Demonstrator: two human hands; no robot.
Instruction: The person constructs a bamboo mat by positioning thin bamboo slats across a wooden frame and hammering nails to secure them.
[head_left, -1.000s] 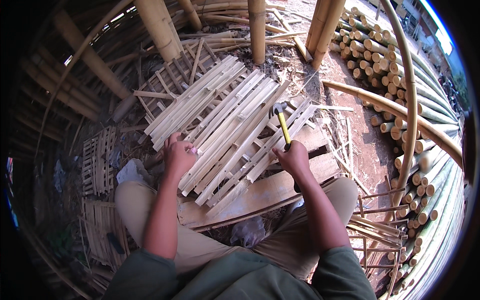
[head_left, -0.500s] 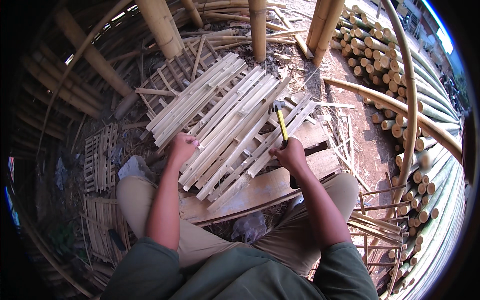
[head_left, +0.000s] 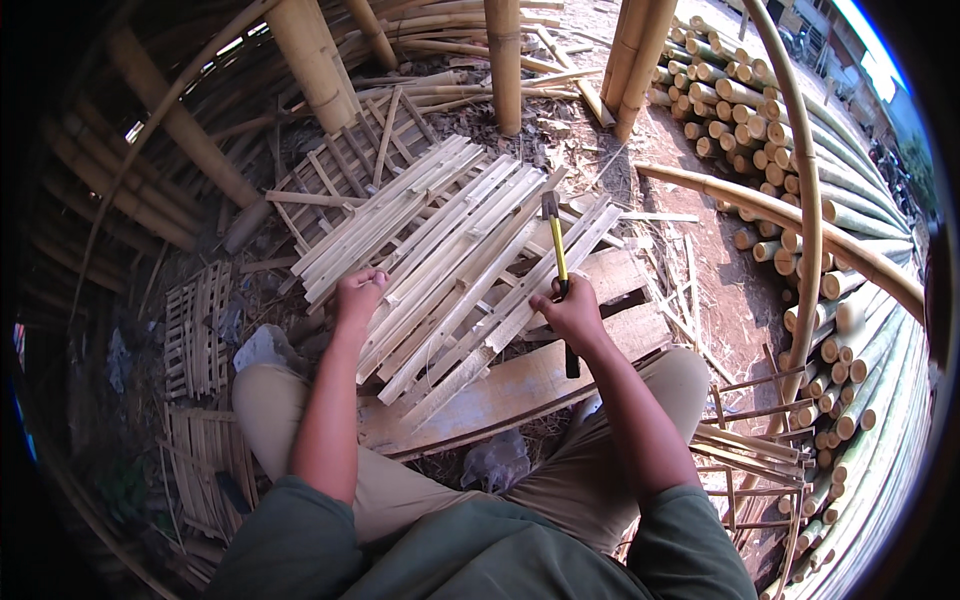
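A panel of pale bamboo slats lies tilted before me on a wooden board. My right hand is wrapped round the grip of a hammer with a yellow and black handle. The hammer's dark head points away from me, above the right part of the slats. At the panel's left near side, my left hand is closed, its fingertips curled in next to the slats. Whatever those fingers hold, if anything, is too small to make out.
Wide planks lie between my knees and the slats. Cut bamboo poles are stacked at the right, behind a bent pole. Upright bamboo posts stand at the far side. Smaller slatted frames lie at the left.
The hammer has turned in my right hand, its head shifting slightly left. My left hand has moved a little left. The whole scene's far part sits slightly lower in view.
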